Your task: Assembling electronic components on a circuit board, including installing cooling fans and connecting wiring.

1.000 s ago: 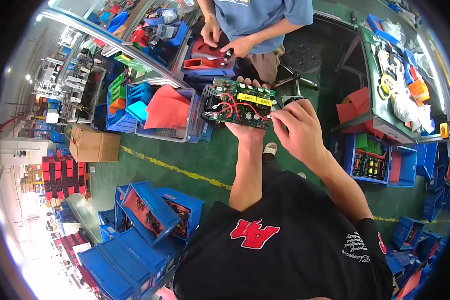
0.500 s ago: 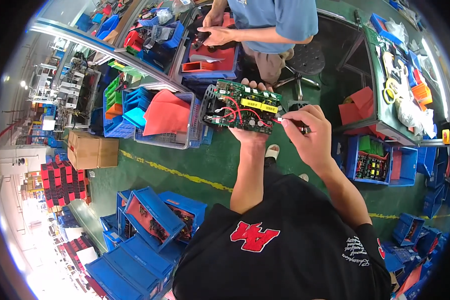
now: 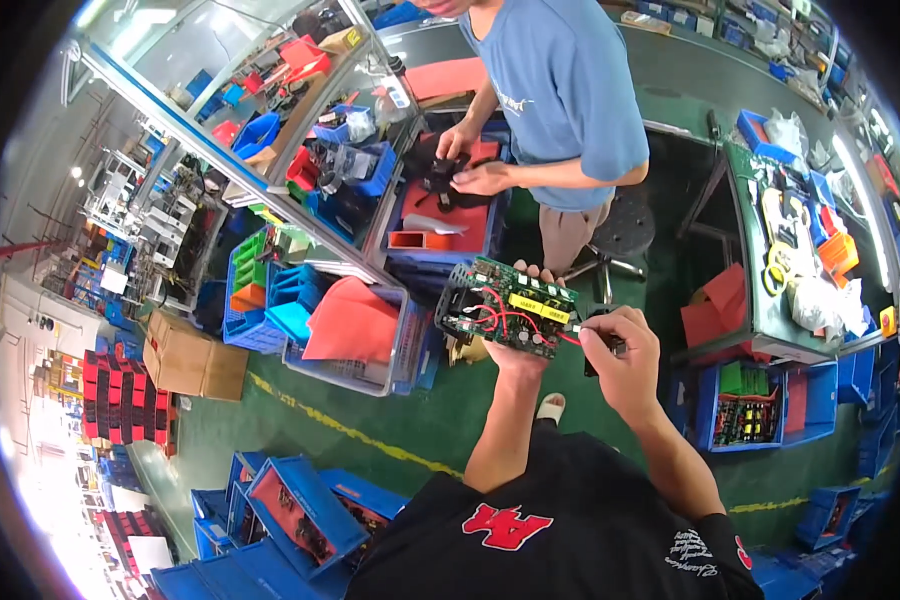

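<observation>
A green circuit board assembly (image 3: 525,322) with yellow-wrapped blocks and a black part at its left end rests across my left hand (image 3: 517,359). The fingertips of that hand curl over the board's far edge, and its palm lies below. Red wires (image 3: 491,297) loop over the board from its left end. At the board's right end my right hand (image 3: 627,364) is closed in a pinch at the end of a red wire, beside a small white connector (image 3: 576,329). Its fingers partly hide what lies between them.
Opposite me a person in a blue shirt (image 3: 570,90) handles a black part (image 3: 440,178) over a red-lined bin. A grey crate (image 3: 402,345) with red sheets stands left. Blue bins (image 3: 305,510) are stacked at lower left; a bench (image 3: 735,200) with parts stands right.
The view has tilted up, showing more of the other person and the shelves. My hands still hold the board and wire, with the right hand close to the board's right end.
</observation>
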{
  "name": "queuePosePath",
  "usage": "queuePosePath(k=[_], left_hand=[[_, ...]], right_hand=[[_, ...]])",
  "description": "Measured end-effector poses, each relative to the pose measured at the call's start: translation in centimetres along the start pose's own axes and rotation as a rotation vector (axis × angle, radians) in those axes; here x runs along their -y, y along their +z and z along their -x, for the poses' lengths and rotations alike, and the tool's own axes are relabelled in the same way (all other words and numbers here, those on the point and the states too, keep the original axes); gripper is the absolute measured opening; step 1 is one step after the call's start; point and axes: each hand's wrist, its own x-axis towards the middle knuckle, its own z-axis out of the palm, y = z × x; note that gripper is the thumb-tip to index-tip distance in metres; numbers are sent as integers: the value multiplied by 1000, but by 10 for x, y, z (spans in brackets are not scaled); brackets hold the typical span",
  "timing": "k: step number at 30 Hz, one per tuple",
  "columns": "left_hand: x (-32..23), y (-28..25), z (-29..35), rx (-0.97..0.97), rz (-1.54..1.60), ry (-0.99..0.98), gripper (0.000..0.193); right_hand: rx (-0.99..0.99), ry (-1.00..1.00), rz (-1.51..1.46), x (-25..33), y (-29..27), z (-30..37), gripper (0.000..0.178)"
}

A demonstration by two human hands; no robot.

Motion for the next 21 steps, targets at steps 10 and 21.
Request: queuePosePath(k=[10,21], left_hand=[[11,10,-31,120,39,-133,61],[21,22,-43,-24,-31,-111,47]], right_hand=[[-80,-109,114,-1,-4,-16,4],[-121,-89,202,-2,-8,-26,5]])
